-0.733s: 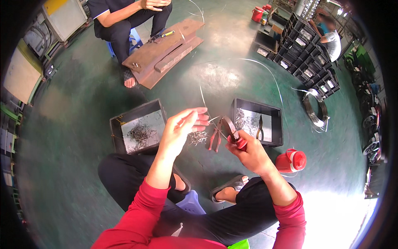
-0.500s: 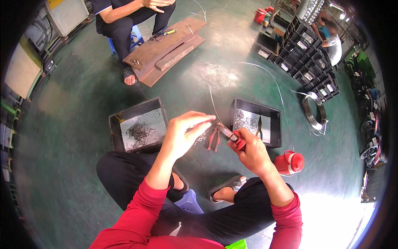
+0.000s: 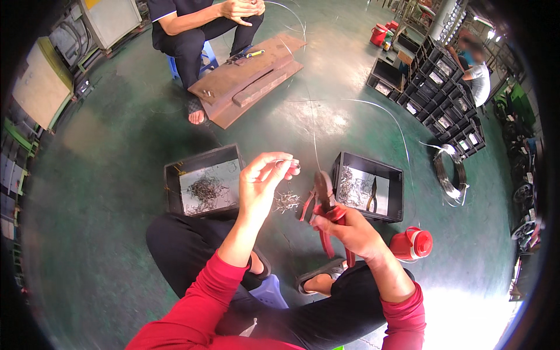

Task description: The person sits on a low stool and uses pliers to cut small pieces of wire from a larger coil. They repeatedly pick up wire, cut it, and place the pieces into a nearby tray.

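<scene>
— Which step does this look like?

— Cutting or bending short bits off the thin wire (image 3: 312,125), I'd judge. The left hand (image 3: 263,184), just left of the frame's centre, is curled with thumb and forefinger pinched shut on a small wire piece (image 3: 290,164). The right hand (image 3: 347,229), right of centre, is wrapped firmly round the red handles of the pliers (image 3: 324,205), whose head points up toward that pinch.

— Do the pliers touch the wire?

— I cannot tell; the head sits just beside the long strand, which runs up the middle of the frame.

— And the next move?

— Probably bringing the pinched end squarely to the pliers' head, which calls for a steady left hand and a firm squeeze from the right.

— What lies around?

— A dark tray (image 3: 174,185) of bent wire at left of centre, another tray (image 3: 396,177) with wire pieces and a spare tool at right, and a small heap of clippings (image 3: 287,200) on the green floor (image 3: 105,245) between them.
</scene>
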A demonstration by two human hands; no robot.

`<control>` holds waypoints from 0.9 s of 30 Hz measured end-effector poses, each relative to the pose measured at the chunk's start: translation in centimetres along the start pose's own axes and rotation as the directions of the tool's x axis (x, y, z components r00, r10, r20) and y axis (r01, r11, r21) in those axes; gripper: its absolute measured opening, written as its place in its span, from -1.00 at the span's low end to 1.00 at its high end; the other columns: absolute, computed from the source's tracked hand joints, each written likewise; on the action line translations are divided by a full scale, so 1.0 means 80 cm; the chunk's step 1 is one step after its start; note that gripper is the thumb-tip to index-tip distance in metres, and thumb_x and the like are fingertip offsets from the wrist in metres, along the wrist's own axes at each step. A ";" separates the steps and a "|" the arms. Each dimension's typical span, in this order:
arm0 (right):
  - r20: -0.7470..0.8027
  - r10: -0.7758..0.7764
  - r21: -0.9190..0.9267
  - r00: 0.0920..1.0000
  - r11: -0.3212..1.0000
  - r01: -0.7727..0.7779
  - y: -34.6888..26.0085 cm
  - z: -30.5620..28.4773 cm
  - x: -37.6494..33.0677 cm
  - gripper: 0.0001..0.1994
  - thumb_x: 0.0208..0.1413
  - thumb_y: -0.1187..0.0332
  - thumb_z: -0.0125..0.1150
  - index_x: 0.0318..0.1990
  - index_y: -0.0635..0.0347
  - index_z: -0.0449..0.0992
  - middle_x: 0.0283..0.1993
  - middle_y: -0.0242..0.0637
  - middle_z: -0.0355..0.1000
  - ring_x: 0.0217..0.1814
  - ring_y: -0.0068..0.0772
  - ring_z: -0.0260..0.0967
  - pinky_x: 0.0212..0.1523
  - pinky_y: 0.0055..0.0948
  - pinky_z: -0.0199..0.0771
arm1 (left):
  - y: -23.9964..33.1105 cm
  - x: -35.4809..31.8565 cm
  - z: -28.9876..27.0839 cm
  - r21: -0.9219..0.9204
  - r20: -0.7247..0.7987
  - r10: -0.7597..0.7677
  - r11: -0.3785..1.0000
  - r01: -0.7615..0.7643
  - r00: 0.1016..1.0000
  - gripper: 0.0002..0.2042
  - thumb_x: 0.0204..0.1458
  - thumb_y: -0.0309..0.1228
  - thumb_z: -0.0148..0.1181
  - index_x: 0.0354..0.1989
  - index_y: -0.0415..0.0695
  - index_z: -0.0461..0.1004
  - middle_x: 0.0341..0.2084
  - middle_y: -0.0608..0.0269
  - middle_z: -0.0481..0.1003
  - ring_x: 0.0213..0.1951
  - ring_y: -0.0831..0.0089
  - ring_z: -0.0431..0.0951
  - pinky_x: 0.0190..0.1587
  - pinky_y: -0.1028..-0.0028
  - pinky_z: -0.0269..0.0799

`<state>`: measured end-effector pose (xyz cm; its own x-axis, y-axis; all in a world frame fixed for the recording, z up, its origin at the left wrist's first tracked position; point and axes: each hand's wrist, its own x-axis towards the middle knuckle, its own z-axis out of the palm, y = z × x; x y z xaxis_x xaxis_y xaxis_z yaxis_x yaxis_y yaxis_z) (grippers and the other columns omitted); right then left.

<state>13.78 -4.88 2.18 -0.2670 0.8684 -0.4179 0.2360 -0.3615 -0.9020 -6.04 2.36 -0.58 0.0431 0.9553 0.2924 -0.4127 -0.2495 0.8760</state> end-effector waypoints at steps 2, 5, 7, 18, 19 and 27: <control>0.063 -0.007 0.061 0.998 0.998 0.003 -0.002 0.011 0.004 -0.69 0.17 0.20 0.18 -0.07 0.25 0.47 -0.31 -0.41 0.45 -0.24 -0.64 0.31 -0.11 -0.51 0.32 | -0.007 -0.002 0.004 -0.045 -0.010 0.064 0.997 -0.065 0.998 -0.89 0.14 -0.53 0.09 -0.19 -0.24 0.48 -0.32 0.13 0.56 -0.29 0.39 0.59 -0.17 0.43 0.51; 0.142 0.041 0.125 0.989 0.990 -0.059 -0.024 0.020 0.005 -0.65 0.19 0.15 0.14 -0.10 0.29 0.47 -0.28 -0.39 0.46 -0.21 -0.59 0.33 -0.06 -0.49 0.29 | -0.015 -0.003 0.002 -0.067 -0.019 0.132 0.989 -0.133 0.991 -0.89 0.15 -0.54 0.08 -0.19 -0.24 0.48 -0.30 0.11 0.55 -0.26 0.37 0.59 -0.15 0.39 0.53; 0.142 0.030 0.120 0.989 0.992 -0.047 -0.029 0.023 0.006 -0.65 0.19 0.13 0.13 -0.12 0.29 0.49 -0.29 -0.38 0.47 -0.22 -0.58 0.33 -0.07 -0.49 0.30 | -0.015 -0.004 0.006 -0.051 -0.021 0.174 0.983 -0.175 0.985 -0.89 0.15 -0.54 0.08 -0.19 -0.24 0.48 -0.30 0.11 0.55 -0.25 0.38 0.58 -0.15 0.39 0.53; 0.189 0.153 0.006 0.970 0.988 -0.157 -0.037 0.022 0.008 -0.58 0.21 0.09 0.10 0.03 0.25 0.41 -0.10 -0.28 0.46 -0.01 -0.43 0.40 0.05 -0.33 0.36 | -0.015 -0.010 0.010 0.061 -0.061 0.219 0.975 -0.215 0.974 -0.89 0.14 -0.52 0.10 -0.20 -0.24 0.49 -0.29 0.14 0.55 -0.26 0.44 0.56 -0.15 0.44 0.51; 0.192 0.147 0.016 0.970 0.988 -0.153 -0.035 0.023 0.009 -0.58 0.21 0.08 0.10 0.04 0.25 0.40 -0.10 -0.28 0.46 -0.01 -0.43 0.40 0.04 -0.33 0.36 | -0.015 -0.010 0.011 0.069 -0.062 0.227 0.973 -0.222 0.972 -0.90 0.14 -0.51 0.11 -0.21 -0.24 0.49 -0.29 0.14 0.55 -0.27 0.45 0.56 -0.15 0.46 0.50; 0.191 0.157 0.074 0.969 0.982 -0.174 -0.040 0.026 0.008 -0.57 0.20 0.06 0.11 0.01 0.25 0.40 -0.14 -0.27 0.46 -0.05 -0.41 0.41 -0.01 -0.33 0.39 | -0.012 -0.012 0.014 0.097 -0.051 0.244 0.966 -0.238 0.969 -0.90 0.13 -0.51 0.13 -0.22 -0.24 0.50 -0.28 0.14 0.56 -0.27 0.47 0.54 -0.15 0.51 0.46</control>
<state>10.92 -3.88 4.55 -0.4005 0.7197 -0.5671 0.2091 -0.5308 -0.8213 -4.63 1.54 -1.28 -0.1050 0.8726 0.4771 -0.3205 -0.4838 0.8143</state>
